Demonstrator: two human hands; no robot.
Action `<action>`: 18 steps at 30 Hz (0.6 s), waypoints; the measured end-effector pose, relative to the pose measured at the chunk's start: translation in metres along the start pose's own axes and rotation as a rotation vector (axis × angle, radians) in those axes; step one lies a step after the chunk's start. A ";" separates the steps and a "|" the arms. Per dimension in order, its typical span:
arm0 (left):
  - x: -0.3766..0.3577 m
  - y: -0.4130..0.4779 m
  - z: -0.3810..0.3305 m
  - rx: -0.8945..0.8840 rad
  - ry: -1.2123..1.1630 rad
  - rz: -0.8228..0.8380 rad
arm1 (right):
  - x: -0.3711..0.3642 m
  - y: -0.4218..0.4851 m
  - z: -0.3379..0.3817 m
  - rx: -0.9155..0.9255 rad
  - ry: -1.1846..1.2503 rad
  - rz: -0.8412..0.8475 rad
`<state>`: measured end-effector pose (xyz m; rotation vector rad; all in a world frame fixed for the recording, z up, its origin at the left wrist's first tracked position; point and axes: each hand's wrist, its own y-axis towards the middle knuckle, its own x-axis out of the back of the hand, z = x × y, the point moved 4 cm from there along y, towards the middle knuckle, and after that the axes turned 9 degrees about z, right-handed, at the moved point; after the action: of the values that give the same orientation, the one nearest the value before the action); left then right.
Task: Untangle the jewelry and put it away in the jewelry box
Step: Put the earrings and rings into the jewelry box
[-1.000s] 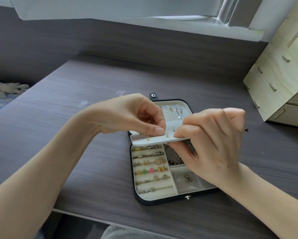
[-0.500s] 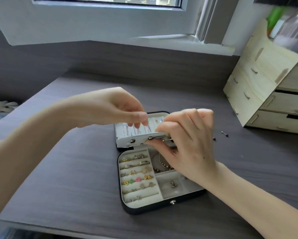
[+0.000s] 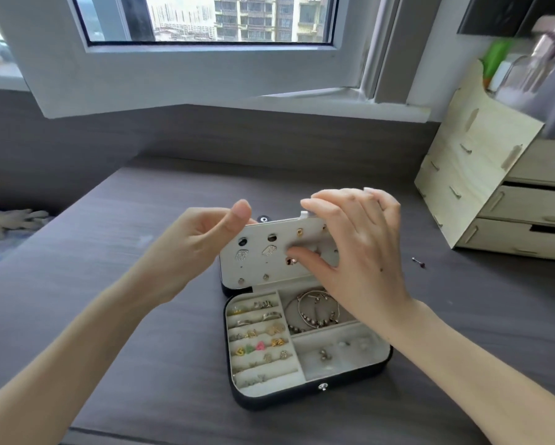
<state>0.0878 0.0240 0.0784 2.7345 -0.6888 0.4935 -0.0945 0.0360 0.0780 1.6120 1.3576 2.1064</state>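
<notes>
Jewelry box [image 3: 286, 396] sat open on the near desk [image 3: 173, 396], right hand [image 3: 359, 252] pinching its earring panel [image 3: 257, 261] upright, left hand [image 3: 186, 248] loosely curled at the left corner, grip unclear; panel needed gentle seating, thumbs off studs.

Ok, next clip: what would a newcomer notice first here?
The open black jewelry box mid-desk, packed with rings and studs, bracelets beside them. At its far end the right hand grips the raised earring panel, the left hand at the panel's left edge.

Jewelry box [image 3: 350, 385] on desk [image 3: 141, 364]; drawer organizer [image 3: 481, 175] right.
</notes>
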 end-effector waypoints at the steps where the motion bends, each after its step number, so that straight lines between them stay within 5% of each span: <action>1: 0.001 0.001 0.000 -0.006 0.037 -0.029 | 0.002 -0.003 -0.003 -0.006 0.008 0.014; 8: 0.010 0.018 0.015 0.006 0.140 -0.165 | 0.028 -0.032 -0.065 -0.318 -0.054 0.082; 13: 0.014 0.029 0.025 0.056 0.108 -0.336 | 0.008 -0.072 -0.110 -0.595 -0.213 0.700; 18: 0.012 0.035 0.027 0.070 0.134 -0.357 | -0.007 -0.075 -0.105 -0.499 -0.238 0.621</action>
<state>0.0873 -0.0199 0.0651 2.7695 -0.1462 0.6157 -0.2073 0.0167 0.0177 2.1143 0.2222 2.1903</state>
